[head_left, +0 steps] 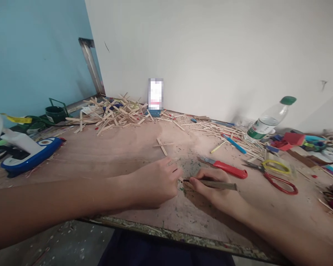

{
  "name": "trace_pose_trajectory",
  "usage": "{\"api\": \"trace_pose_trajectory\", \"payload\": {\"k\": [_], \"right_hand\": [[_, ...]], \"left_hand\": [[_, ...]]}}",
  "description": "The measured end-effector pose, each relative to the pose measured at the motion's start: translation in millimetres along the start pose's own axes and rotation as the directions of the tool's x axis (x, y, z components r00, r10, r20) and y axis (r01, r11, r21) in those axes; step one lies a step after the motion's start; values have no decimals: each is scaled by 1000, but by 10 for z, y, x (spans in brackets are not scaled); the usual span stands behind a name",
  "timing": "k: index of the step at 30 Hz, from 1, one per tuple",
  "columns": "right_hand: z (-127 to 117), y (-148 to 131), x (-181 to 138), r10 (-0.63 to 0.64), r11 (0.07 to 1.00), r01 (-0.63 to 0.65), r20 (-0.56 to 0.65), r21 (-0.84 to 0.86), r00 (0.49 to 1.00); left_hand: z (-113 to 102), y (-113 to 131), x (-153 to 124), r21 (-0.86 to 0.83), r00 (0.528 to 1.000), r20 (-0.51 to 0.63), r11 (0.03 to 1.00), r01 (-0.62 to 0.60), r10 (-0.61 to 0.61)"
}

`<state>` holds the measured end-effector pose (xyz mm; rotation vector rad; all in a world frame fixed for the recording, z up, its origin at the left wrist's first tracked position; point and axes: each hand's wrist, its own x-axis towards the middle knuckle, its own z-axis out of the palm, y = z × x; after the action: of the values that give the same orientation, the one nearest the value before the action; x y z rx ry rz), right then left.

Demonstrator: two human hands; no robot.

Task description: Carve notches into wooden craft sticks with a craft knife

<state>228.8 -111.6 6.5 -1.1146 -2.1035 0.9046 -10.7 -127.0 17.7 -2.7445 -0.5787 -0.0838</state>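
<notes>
Worked piece: a thin pale wooden sliver (181, 180) lies on the table near the front edge, at the centre of the scene, between the two hands.
Left hand: the left hand (155, 183) is closed, its fingers curled in and its fingertips pinching the left end of the sliver; the forearm lies across the near left of the table.
Right hand: the right hand (216, 190) is closed around a slim olive-brown metal-handled tool (220, 185), held like a pen. The tool's dark tip touches the sliver's right end.
Surface: a worn pinkish plywood table (113, 155), speckled with small green flecks around the hands.
Just beyond the hands: two pale wooden sticks crossed into an X (162, 146), a little farther off and lying flat.
Right of the hands: a red-handled utility knife (224, 168) – near the right hand but not touching it. Farther right lie scissors with one red and one yellow handle loop (277, 177).
Far right: a clear plastic bottle with a green cap (266, 122), tilted, among scattered sticks and a blue pen (234, 144).
Far centre: a loose heap of pale wooden craft sticks (113, 112) against the white wall.
Left: a blue and white glue gun (27, 155) lies on its side – well apart from the hands. Beyond it stands a small dark green bucket (54, 112).
</notes>
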Motion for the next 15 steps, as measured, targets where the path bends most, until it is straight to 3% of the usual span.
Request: {"api": "trace_pose_trajectory", "payload": {"k": [12,15], "right_hand": [[-30,9,17,39,998,-40,36,39,999],[-66,-10,33,67,995,-72,70,65,995]], "left_hand": [[34,-9,-5,-25,1000,0,1000,16,-16],[62,-15,-22,-20,997,-61,999,41,-42]]}}
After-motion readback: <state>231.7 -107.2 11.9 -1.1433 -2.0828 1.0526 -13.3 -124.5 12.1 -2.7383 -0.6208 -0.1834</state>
